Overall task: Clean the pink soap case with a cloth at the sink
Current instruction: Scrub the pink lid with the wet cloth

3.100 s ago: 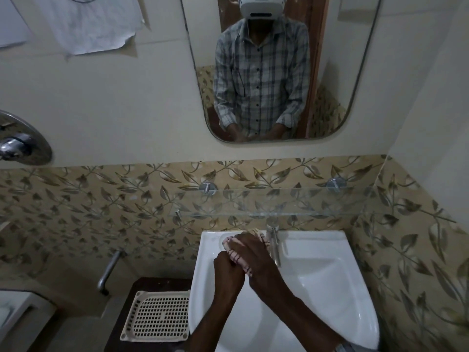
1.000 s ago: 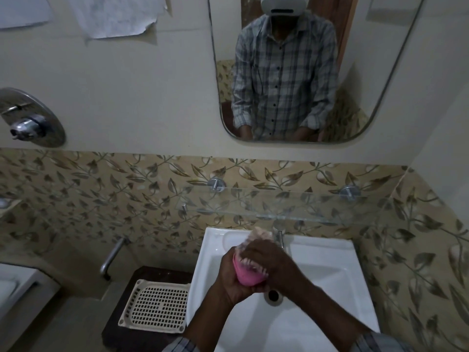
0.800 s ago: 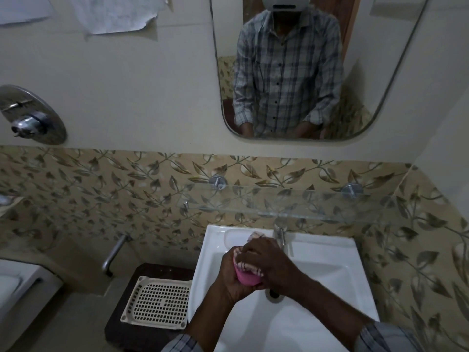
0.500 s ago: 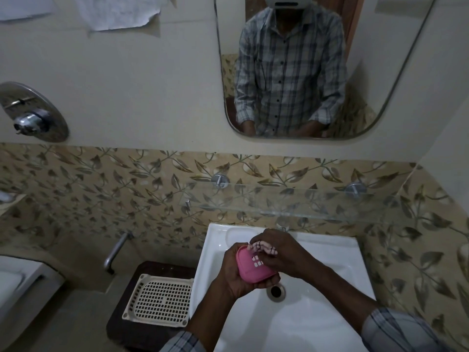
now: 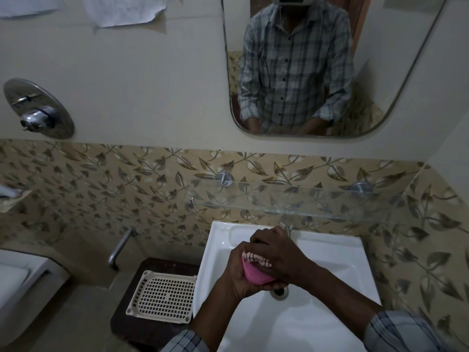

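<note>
Since half a second ago our right grip has slid down over the pink soap case, so the slotted face that showed then is now covered and only a lower band of pink remains in sight. Our left grip holds the case from the left and from beneath, its fingers curled under it. The right grip curls over the top and presses the cloth against the case. The cloth is pale with dark red marks and peeks out as a bunched edge between the right grip and the pink plastic. We hold the case in the air over the basin of the white sink, just up and to the left of the drain. The tap is mostly hidden behind the right grip. Above the sink a glass shelf sits on two round metal mounts against leaf-patterned tiles. Higher up, the mirror reflects our checked shirt and both forearms. Just left of the sink a cream perforated tray lies on a dark stand. On the plain wall far to the left is a round chrome control plate, and torn paper hangs near the top edge.
</note>
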